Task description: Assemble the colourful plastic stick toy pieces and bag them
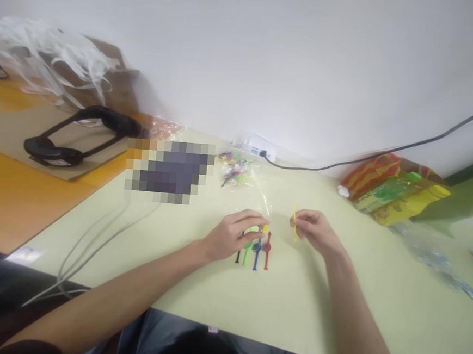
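Observation:
My left hand [234, 234] is closed, with a small yellow piece [264, 229] at its thumb and fingertips. To the right, my right hand [316, 229] pinches a thin yellow strap [295, 233], held upright above the table. Beneath and beside my left fingers lies a row of small toy watches: a black one [237, 255] partly covered by the hand, a green one [245, 257], a blue one [255, 259] and a red one [267, 250]. The tops of the green and blue ones are partly hidden by my left thumb.
Behind my hands lies a clear bag of colourful small parts [239, 172]. A blurred dark object [174, 169] lies left of it. Coloured packages [399, 192] and clear plastic wrap [438, 261] lie right. A black cable [323, 167] crosses the back; a black frame [53, 154] stands far left.

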Available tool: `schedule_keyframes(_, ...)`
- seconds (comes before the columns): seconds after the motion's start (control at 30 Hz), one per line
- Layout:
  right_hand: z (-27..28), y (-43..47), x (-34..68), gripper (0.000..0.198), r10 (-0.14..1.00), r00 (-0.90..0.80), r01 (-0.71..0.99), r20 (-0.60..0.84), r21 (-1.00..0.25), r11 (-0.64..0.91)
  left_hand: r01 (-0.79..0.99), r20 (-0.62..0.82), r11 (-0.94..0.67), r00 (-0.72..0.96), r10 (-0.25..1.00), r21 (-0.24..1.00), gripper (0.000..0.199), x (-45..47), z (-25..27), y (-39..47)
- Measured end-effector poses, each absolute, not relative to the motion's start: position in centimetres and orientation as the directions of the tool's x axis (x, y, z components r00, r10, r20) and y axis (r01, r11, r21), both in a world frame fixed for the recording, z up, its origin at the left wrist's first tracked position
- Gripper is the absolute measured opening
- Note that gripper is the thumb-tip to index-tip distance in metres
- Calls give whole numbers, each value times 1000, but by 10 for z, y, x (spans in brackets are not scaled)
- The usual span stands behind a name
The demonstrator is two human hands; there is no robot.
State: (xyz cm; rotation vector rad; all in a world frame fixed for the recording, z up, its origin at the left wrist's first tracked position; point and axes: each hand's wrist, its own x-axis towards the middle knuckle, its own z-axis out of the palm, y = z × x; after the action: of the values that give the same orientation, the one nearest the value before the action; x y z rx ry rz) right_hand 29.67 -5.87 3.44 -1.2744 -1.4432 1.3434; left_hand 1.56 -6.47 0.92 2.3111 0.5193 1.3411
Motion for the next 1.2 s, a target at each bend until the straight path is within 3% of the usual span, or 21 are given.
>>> schedule_keyframes(0.1, 15, -65, 268, 26, 978, -206, -137, -40, -988, -70, 123, 726, -839, 445, 524, 530, 30, 16, 7, -63)
schedule_keyframes(0.23, 5, -76, 247, 24, 942, -335, -242, -14, -965, -100, 118, 712, -831, 459, 531, 543, 22, 17, 5, -62)
schedule_keyframes(0.4, 6, -80, 241, 25, 907, -421, -283, 10, -951, -121, 112, 686, -832, 513, 516, 543, 14, 18, 7, -61)
schedule_keyframes(1.2, 3, -81, 237, 29, 904, -426, -227, 21, -970, -85, 106, 654, -809, 534, 537, 578, 13, 17, 9, -63)
